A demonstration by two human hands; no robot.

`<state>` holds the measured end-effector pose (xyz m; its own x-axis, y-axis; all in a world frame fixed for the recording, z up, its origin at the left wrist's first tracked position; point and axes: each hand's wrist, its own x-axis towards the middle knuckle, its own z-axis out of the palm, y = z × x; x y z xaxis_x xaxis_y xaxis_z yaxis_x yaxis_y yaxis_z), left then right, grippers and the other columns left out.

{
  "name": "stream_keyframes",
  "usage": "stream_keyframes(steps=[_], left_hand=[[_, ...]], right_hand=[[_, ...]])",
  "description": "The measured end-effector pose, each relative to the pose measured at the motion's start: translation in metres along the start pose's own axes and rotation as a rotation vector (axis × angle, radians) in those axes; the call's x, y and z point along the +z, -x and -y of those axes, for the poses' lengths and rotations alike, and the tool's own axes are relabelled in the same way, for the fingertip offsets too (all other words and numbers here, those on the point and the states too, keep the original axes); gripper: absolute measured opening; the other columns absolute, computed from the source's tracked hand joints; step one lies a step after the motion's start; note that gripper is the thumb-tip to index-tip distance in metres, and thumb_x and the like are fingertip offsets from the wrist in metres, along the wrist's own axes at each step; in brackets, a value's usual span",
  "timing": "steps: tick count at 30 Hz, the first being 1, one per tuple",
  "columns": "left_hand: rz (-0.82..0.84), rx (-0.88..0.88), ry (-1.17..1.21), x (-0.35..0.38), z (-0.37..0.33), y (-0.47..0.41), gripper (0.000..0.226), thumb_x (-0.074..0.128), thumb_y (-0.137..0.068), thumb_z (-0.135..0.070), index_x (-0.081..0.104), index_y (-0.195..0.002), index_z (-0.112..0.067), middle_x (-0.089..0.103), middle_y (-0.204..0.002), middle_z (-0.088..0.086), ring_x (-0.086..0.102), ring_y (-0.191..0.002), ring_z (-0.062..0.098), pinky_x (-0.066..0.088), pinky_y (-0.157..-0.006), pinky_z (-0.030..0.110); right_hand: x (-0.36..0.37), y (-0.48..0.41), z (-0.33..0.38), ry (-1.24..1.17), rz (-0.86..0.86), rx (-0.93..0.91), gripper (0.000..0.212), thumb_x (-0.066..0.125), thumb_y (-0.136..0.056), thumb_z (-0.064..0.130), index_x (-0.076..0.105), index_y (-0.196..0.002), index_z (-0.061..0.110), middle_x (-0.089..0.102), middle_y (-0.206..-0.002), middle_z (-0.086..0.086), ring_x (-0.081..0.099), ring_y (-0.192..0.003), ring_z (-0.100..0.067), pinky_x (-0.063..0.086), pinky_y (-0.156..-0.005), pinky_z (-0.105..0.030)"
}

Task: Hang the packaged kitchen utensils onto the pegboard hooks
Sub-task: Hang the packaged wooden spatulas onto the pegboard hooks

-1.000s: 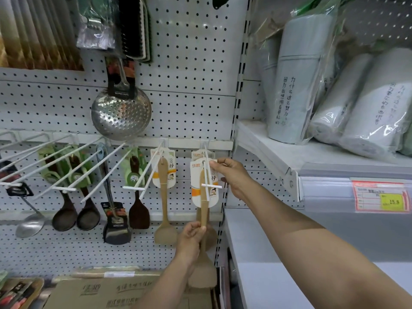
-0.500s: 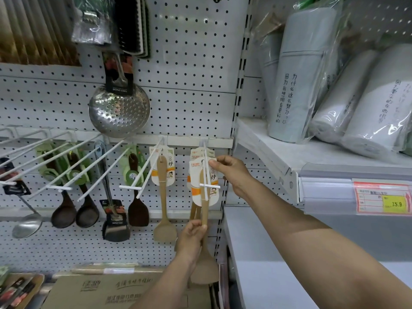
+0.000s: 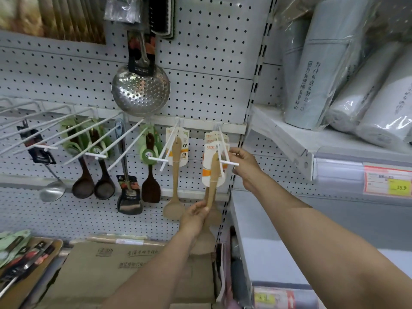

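Now slide card along hook (image 3: 224,152), right hand (image 3: 244,161) pinching card edge, left hand (image 3: 195,216) gripping wooden spatula (image 3: 213,175) handle, keep level.

Pale matt wood is seen on the spatula (image 3: 213,175), glossy perforated metal on the skimmer (image 3: 140,91), and white-painted metal on the pegboard (image 3: 211,63).

Bare forearms (image 3: 323,237), no sleeves
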<state>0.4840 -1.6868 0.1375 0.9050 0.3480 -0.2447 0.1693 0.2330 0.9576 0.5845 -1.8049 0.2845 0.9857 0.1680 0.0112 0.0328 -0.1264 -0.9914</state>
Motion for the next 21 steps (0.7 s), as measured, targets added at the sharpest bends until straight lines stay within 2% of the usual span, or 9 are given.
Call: stream_keyframes(steps=[2, 4, 6, 9, 12, 15, 19, 21], left_hand=[[0.001, 0.038, -0.027, -0.013, -0.005, 0.012, 0.023, 0.064, -0.095, -0.014, 0.066, -0.106, -0.034, 0.065, -0.114, -0.011, 0.057, -0.109, 0.008, 0.042, -0.100, 0.027], [-0.010, 0.091, -0.071, -0.032, -0.013, 0.028, 0.023, 0.066, -0.094, -0.014, 0.066, -0.106, -0.034, 0.064, -0.118, -0.010, 0.057, -0.113, 0.011, 0.044, -0.099, 0.027], [-0.032, 0.123, -0.106, -0.056, -0.023, 0.047, 0.026, 0.065, -0.094, -0.012, 0.066, -0.115, -0.029, 0.064, -0.122, -0.007, 0.058, -0.115, 0.013, 0.045, -0.098, 0.027], [-0.083, 0.183, -0.231, -0.108, -0.043, 0.078, 0.035, 0.067, -0.093, -0.012, 0.063, -0.125, -0.023, 0.065, -0.127, -0.002, 0.059, -0.118, 0.017, 0.045, -0.100, 0.032], [-0.161, 0.232, -0.380, -0.177, -0.067, 0.115, 0.044, 0.072, -0.089, -0.011, 0.061, -0.131, -0.018, 0.062, -0.133, 0.006, 0.059, -0.119, 0.021, 0.046, -0.103, 0.034], [-0.292, 0.272, -0.584, -0.259, -0.093, 0.160, 0.050, 0.073, -0.089, -0.022, 0.056, -0.137, -0.020, 0.058, -0.140, 0.006, 0.055, -0.126, 0.025, 0.044, -0.104, 0.035], [-0.481, 0.322, -0.816, -0.370, -0.127, 0.223, 0.055, 0.064, -0.094, -0.039, 0.048, -0.143, -0.020, 0.057, -0.138, 0.011, 0.056, -0.120, 0.032, 0.048, -0.091, 0.038], [-0.552, 0.328, -0.912, -0.424, -0.142, 0.252, 0.062, 0.064, -0.093, -0.045, 0.044, -0.146, -0.019, 0.057, -0.137, 0.011, 0.054, -0.123, 0.033, 0.047, -0.093, 0.041]], right_hand=[[0.005, 0.018, -0.004, 0.056, -0.065, 0.019, 0.037, 0.071, -0.093, 0.031, 0.063, -0.125, 0.015, 0.066, -0.108, 0.005, 0.058, -0.097, -0.011, 0.046, -0.085, -0.032], [0.013, 0.039, -0.007, 0.152, -0.092, 0.035, 0.045, 0.070, -0.093, 0.033, 0.059, -0.132, 0.013, 0.061, -0.121, 0.000, 0.056, -0.102, -0.016, 0.044, -0.085, -0.030], [0.029, 0.064, -0.009, 0.296, -0.054, 0.059, 0.052, 0.071, -0.092, 0.035, 0.054, -0.136, 0.013, 0.057, -0.129, -0.002, 0.056, -0.109, -0.020, 0.045, -0.090, -0.031], [0.072, 0.105, -0.005, 0.587, 0.076, 0.046, 0.062, 0.072, -0.091, 0.041, 0.050, -0.142, 0.015, 0.054, -0.141, -0.004, 0.055, -0.126, -0.026, 0.046, -0.105, -0.039], [0.134, 0.153, 0.014, 0.850, 0.210, -0.104, 0.059, 0.069, -0.093, 0.037, 0.050, -0.144, 0.013, 0.053, -0.146, -0.009, 0.053, -0.131, -0.027, 0.045, -0.107, -0.038], [0.206, 0.203, 0.037, 1.036, 0.310, -0.263, 0.051, 0.066, -0.095, 0.041, 0.054, -0.138, 0.017, 0.059, -0.138, -0.007, 0.058, -0.123, -0.027, 0.048, -0.095, -0.036], [0.299, 0.263, 0.067, 1.122, 0.368, -0.454, 0.056, 0.060, -0.094, 0.054, 0.053, -0.138, 0.021, 0.059, -0.139, -0.007, 0.057, -0.123, -0.029, 0.050, -0.097, -0.043], [0.343, 0.291, 0.081, 1.166, 0.392, -0.568, 0.057, 0.059, -0.095, 0.054, 0.051, -0.142, 0.021, 0.057, -0.141, -0.007, 0.055, -0.126, -0.029, 0.050, -0.097, -0.042]])
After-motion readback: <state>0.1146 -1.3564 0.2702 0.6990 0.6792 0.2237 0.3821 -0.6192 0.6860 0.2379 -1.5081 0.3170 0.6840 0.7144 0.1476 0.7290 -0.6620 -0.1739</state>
